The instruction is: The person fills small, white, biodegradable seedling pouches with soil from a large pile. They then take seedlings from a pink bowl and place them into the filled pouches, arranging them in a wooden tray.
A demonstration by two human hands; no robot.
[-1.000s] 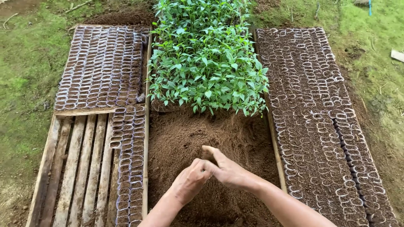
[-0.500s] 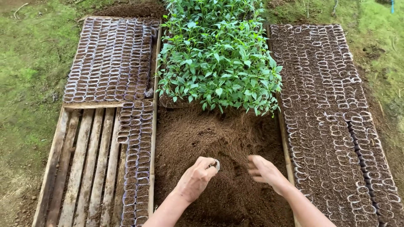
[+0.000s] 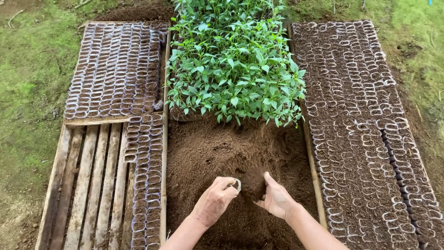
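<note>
My left hand [image 3: 213, 200] pinches a small bag [image 3: 237, 185] open over the soil [image 3: 217, 148]; my right hand [image 3: 276, 200], cupped, scoops soil. I should keep the mouth wide.

My left hand [image 3: 215, 199] is curled into a loose fist, knuckles up, fingertips pinched together at its far end. My right hand [image 3: 276, 200] lies just beside it, palm turned inward and cupped, thumb raised, fingers bent down. Both bare forearms reach in from the lower edge, converging.
</note>
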